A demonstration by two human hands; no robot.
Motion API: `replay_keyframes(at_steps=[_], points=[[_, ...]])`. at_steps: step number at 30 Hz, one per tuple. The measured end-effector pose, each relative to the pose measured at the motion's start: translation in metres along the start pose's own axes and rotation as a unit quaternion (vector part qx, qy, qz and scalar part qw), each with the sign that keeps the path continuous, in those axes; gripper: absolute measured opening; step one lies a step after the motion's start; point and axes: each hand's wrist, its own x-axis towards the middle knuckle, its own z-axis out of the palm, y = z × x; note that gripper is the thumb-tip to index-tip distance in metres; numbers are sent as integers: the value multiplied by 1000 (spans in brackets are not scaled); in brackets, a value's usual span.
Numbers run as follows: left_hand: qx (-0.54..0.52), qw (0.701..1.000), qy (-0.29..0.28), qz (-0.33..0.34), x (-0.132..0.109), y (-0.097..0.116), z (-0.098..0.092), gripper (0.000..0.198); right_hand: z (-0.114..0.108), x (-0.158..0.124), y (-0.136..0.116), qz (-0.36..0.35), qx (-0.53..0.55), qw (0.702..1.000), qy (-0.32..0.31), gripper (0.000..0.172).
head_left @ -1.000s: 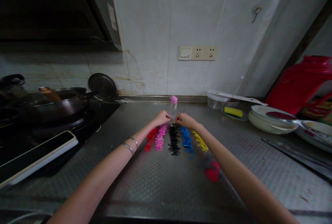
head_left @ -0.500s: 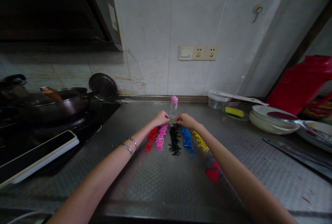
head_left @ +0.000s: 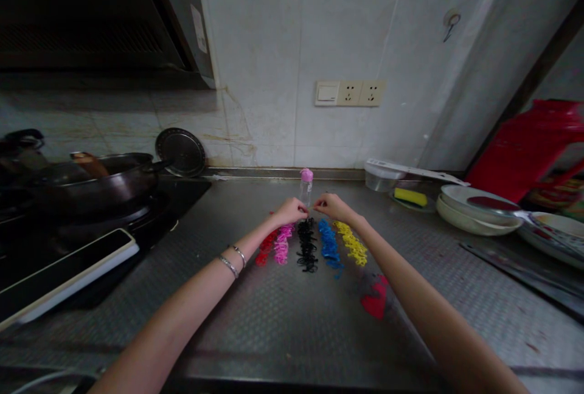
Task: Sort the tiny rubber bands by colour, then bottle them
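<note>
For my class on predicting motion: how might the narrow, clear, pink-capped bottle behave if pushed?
The clear, pink-capped plastic-looking bottle probably tips easily, standing upright and taller than wide. It is likely light: no contents clearly show inside. Once down, its rounded body might roll.

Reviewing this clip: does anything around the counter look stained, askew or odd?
Brown streaks mark the pale wall tiles, resembling old drips. At the near end of the blue band row, some loops stray rightward.
</note>
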Motion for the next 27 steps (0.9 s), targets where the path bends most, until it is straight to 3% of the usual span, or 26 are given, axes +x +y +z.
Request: replay_keyframes(at_steps=[6,11,16,20,23,27], points=[[17,999,-26,14,7,13,11,32,-24,-25,32,78,-44,996,12,20],[21,999,-43,17,11,10,17,24,-26,-40,47,119,-57,991,-16,21],[25,999,-33,24,11,6,13,23,-27,-43,46,125,-57,990,-11,23],[-4,1000,-15,18,11,3,6,25,-38,-34,34,115,-46,991,55,26],[0,999,41,-15,11,3,-2,27,-49,-17,18,85,-24,990,107,29],[12,975,204,-84,16,1,-12,29,-62,15,-7,41,-5,990,133,37]])
